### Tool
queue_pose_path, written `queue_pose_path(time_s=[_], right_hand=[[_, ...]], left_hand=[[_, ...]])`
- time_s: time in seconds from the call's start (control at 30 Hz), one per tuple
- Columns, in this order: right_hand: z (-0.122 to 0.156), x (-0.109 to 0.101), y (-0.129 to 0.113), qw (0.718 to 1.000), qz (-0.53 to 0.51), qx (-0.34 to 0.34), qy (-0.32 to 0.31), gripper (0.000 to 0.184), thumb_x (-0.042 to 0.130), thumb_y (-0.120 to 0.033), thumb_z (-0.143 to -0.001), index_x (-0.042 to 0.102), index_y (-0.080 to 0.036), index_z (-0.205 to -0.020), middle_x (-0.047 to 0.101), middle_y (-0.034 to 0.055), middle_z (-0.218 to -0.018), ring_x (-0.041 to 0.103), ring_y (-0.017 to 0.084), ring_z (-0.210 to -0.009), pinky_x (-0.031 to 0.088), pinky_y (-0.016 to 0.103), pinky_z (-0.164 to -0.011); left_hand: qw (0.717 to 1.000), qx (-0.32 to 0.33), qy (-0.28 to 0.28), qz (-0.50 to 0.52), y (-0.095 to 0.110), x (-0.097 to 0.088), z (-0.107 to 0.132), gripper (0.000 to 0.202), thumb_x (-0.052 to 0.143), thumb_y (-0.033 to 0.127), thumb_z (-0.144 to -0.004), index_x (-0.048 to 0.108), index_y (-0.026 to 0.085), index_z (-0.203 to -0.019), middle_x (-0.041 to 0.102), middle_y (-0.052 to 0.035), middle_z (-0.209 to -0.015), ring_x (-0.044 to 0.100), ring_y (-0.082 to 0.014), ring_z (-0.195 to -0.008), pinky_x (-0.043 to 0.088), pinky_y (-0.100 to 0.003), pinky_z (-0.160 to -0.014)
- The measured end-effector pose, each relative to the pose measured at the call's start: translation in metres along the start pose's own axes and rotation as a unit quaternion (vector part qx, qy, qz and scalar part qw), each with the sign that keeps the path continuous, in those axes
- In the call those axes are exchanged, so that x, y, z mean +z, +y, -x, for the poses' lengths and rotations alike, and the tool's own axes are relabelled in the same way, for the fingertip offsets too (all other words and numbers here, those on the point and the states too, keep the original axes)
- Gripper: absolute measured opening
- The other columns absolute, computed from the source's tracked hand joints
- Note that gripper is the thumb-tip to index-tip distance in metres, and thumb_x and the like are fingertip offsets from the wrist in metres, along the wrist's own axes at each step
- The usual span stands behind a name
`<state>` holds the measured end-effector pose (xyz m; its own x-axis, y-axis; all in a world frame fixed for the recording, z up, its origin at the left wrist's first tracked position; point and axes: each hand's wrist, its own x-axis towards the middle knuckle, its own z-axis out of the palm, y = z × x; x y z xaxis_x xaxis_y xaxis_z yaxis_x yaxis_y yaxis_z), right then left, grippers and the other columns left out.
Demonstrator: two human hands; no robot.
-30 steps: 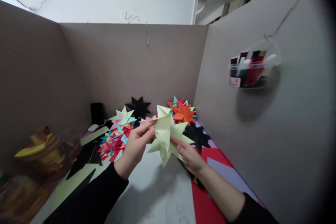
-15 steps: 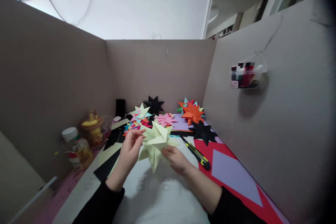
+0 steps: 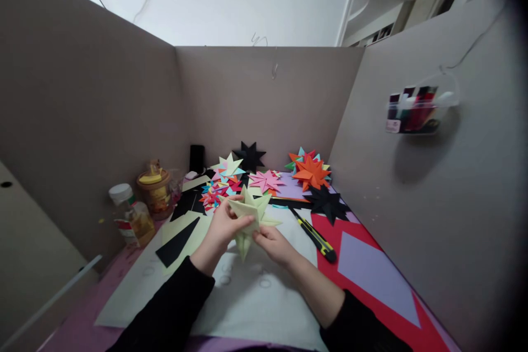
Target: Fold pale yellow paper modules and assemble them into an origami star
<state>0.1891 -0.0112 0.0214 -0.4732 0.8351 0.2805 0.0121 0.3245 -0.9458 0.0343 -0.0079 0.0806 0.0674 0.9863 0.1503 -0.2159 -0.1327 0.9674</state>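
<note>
Both hands hold a pale green folded paper star (image 3: 251,214) above the white sheet (image 3: 256,297) in the middle of the desk. My left hand (image 3: 225,226) pinches the star's upper left points with thumb and fingers closed on the paper. From below and to the right, my right hand (image 3: 273,242) grips its lower part. Both sleeves are black.
Finished paper stars lie at the back: orange (image 3: 311,172), pink (image 3: 265,180), two black (image 3: 249,155) (image 3: 328,203), and a mixed pile (image 3: 220,187). A yellow-black utility knife (image 3: 315,236) lies right of the hands on red paper (image 3: 358,280). Two jars (image 3: 132,223) (image 3: 155,193) stand left. A pen holder (image 3: 416,113) hangs on the right wall.
The view swung left and tilted, bringing the jars and knife into sight. My left hand closed in on the star's upper points; the star sits lower and nearer the sheet.
</note>
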Motion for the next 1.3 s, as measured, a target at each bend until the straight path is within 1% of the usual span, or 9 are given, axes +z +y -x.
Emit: queue_pose_path(time_s=[0.07, 0.17, 0.27, 0.37, 0.5, 0.63, 0.83, 1.1, 1.3], right_hand=[[0.002, -0.004, -0.001, 1.000, 0.000, 0.006, 0.005, 0.054, 0.049, -0.060, -0.082, 0.067, -0.016, -0.108, 0.066, 0.0093, -0.110, 0.056, 0.029, -0.109, 0.038, 0.045, -0.099], [0.005, -0.014, 0.001, 0.999, -0.008, 0.008, 0.046, 0.061, 0.054, -0.058, -0.080, 0.054, -0.019, -0.127, 0.048, 0.0106, -0.137, 0.038, 0.028, -0.130, 0.023, 0.045, -0.110], [0.007, -0.025, 0.005, 0.995, -0.046, 0.000, 0.090, 0.064, 0.054, -0.060, -0.080, 0.051, -0.019, -0.129, 0.041, 0.0112, -0.141, 0.032, 0.027, -0.134, 0.018, 0.046, -0.112], [0.007, -0.030, 0.009, 0.990, -0.080, -0.011, 0.118, 0.063, 0.054, -0.060, -0.079, 0.053, -0.019, -0.127, 0.042, 0.0104, -0.140, 0.031, 0.027, -0.135, 0.017, 0.047, -0.113], [0.009, -0.031, 0.012, 0.988, -0.089, -0.013, 0.128, 0.062, 0.054, -0.061, -0.079, 0.053, -0.021, -0.127, 0.042, 0.0093, -0.140, 0.030, 0.027, -0.135, 0.016, 0.047, -0.113], [0.012, -0.032, 0.014, 0.995, -0.057, -0.005, 0.085, 0.060, 0.053, -0.059, -0.080, 0.053, -0.022, -0.127, 0.042, 0.0091, -0.140, 0.032, 0.026, -0.134, 0.017, 0.046, -0.112], [0.013, -0.030, 0.012, 0.999, -0.049, 0.021, -0.007, 0.062, 0.049, -0.064, -0.080, 0.055, -0.021, -0.125, 0.046, 0.0108, -0.137, 0.037, 0.027, -0.131, 0.021, 0.047, -0.111], [0.013, -0.028, 0.009, 0.998, -0.041, 0.017, -0.045, 0.066, 0.042, -0.068, -0.080, 0.054, -0.022, -0.126, 0.047, 0.0097, -0.137, 0.038, 0.026, -0.130, 0.023, 0.046, -0.111], [0.013, -0.025, 0.011, 0.999, -0.024, 0.012, -0.044, 0.069, 0.042, -0.068, -0.079, 0.050, -0.021, -0.130, 0.042, 0.0094, -0.141, 0.033, 0.026, -0.134, 0.019, 0.047, -0.112]], left_hand=[[0.998, 0.045, 0.051, 0.009, 0.003, -0.005, -0.001, 0.059, 0.081, 0.023, -0.054, 0.051, 0.018, -0.105, 0.065, -0.0014, -0.081, 0.062, -0.0156, -0.070, 0.048, -0.023, -0.060], [0.985, 0.111, 0.127, 0.046, 0.009, -0.021, -0.004, 0.056, 0.081, 0.023, -0.056, 0.053, 0.020, -0.104, 0.065, -0.0009, -0.085, 0.063, -0.0146, -0.074, 0.048, -0.023, -0.065], [0.980, 0.090, 0.155, 0.086, 0.005, -0.036, -0.007, 0.048, 0.080, 0.027, -0.057, 0.058, 0.015, -0.098, 0.067, -0.0047, -0.089, 0.063, -0.0153, -0.075, 0.048, -0.025, -0.067], [0.986, 0.021, 0.130, 0.106, -0.013, -0.040, -0.008, 0.042, 0.078, 0.031, -0.059, 0.062, 0.012, -0.094, 0.068, -0.0070, -0.087, 0.062, -0.0151, -0.070, 0.047, -0.024, -0.063], [0.993, -0.040, 0.043, 0.104, -0.035, -0.035, -0.007, 0.036, 0.075, 0.033, -0.065, 0.067, 0.012, -0.093, 0.070, -0.0084, -0.086, 0.062, -0.0158, -0.069, 0.046, -0.024, -0.062], [0.994, -0.023, -0.012, 0.103, -0.037, -0.036, -0.005, 0.032, 0.072, 0.031, -0.069, 0.069, 0.014, -0.096, 0.071, -0.0092, -0.096, 0.063, -0.0187, -0.082, 0.047, -0.026, -0.072], [0.996, 0.070, 0.002, 0.056, -0.033, -0.039, -0.001, 0.040, 0.068, 0.032, -0.074, 0.064, 0.018, -0.111, 0.063, -0.0103, -0.119, 0.057, -0.0249, -0.108, 0.045, -0.031, -0.086], [0.998, 0.038, 0.039, 0.044, -0.038, -0.032, -0.005, 0.031, 0.070, 0.036, -0.072, 0.065, 0.014, -0.092, 0.070, -0.0077, -0.091, 0.063, -0.0195, -0.080, 0.047, -0.028, -0.072], [0.997, 0.025, 0.040, 0.054, -0.037, -0.030, -0.009, 0.031, 0.071, 0.037, -0.069, 0.066, 0.013, -0.089, 0.069, -0.0067, -0.084, 0.062, -0.0184, -0.074, 0.045, -0.027, -0.069]])
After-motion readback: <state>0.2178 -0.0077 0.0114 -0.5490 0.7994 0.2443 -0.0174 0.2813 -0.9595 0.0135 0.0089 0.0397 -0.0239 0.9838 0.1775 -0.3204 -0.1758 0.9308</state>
